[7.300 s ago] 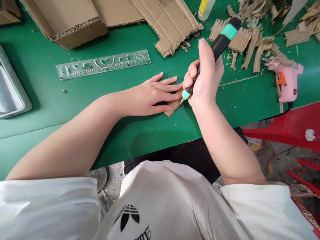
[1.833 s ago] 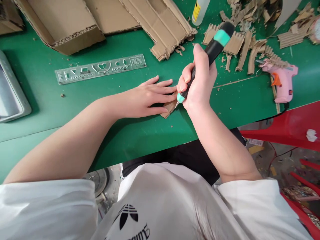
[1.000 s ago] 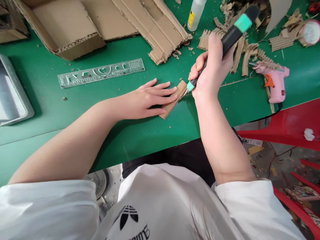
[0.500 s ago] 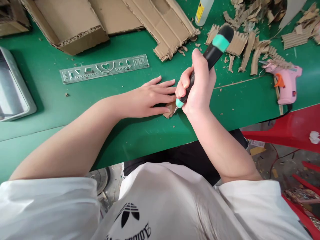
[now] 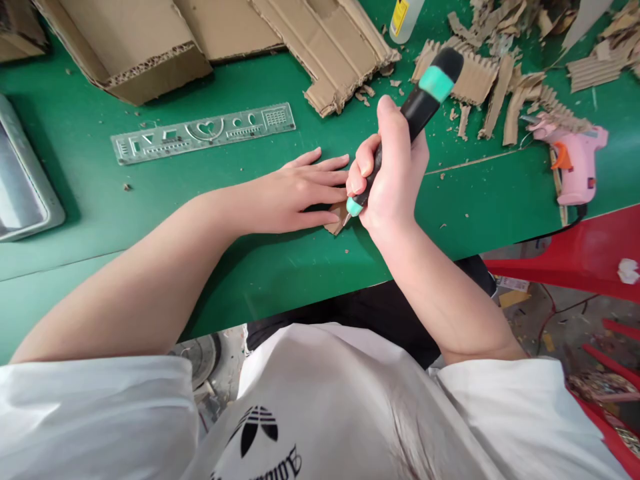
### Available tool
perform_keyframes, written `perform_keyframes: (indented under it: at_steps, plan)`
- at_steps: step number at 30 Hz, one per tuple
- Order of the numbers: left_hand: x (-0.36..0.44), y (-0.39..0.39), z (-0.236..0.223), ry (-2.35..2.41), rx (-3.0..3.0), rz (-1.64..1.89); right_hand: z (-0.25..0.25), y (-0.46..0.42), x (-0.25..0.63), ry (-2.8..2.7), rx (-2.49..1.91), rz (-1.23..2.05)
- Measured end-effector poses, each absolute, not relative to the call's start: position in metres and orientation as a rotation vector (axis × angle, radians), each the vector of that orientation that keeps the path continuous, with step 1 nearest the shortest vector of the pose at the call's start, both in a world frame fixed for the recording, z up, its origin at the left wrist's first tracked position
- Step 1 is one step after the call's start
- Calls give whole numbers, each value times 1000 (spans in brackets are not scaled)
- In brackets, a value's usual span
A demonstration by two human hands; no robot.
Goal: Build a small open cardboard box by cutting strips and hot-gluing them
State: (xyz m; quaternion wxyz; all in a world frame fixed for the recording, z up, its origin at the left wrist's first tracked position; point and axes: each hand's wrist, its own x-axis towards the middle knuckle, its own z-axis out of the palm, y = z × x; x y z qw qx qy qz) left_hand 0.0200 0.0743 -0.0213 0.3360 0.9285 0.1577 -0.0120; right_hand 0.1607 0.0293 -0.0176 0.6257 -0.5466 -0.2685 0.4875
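Note:
My left hand [image 5: 300, 191] lies flat on the green table [image 5: 280, 267], fingers stretched to the right. Under its fingers is a small piece of brown cardboard [image 5: 335, 223], mostly covered. My right hand [image 5: 397, 163] is wrapped round a thick black-and-teal pen-shaped tool [image 5: 425, 100] with a thin metal tip. The tool leans, its rounded end up and to the right, its tip down at the cardboard's right edge. Whether the tip is in the cardboard or only touching it, I cannot tell.
A clear stencil ruler [image 5: 205, 133] lies beyond my left hand. Large cardboard pieces [image 5: 330, 53] and a bottle [image 5: 406, 20] stand at the back. Torn cardboard strips [image 5: 497, 93] and a pink glue gun [image 5: 575, 160] lie at right, a grey-rimmed tray [image 5: 53, 200] at left.
The view has shifted slightly, so things on the table sit a little differently in the frame. Both hands keep their grip and place, with the tool tip still at the cardboard's edge.

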Motion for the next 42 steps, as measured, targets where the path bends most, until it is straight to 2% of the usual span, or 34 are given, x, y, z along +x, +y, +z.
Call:
perform_keyframes:
  at_steps: [5,13,30,34,39,42]
  plan:
    - [21,74,-21,420,2422,-49,-15,32,166,-660,-1250,1193]
    - [18,75,-27,397,2503,-39,-21,47,180,-626,-1260,1098]
    - [19,75,-24,416,2480,-69,-35,73,208,-739,-1379,690]
    - [18,75,-25,411,2487,-45,-45,78,216,-740,-1362,650]
    - [22,67,-31,510,2533,87,-44,77,231,-877,-1292,795]
    - [29,56,-33,635,2586,212,-21,71,242,-917,-1350,562]
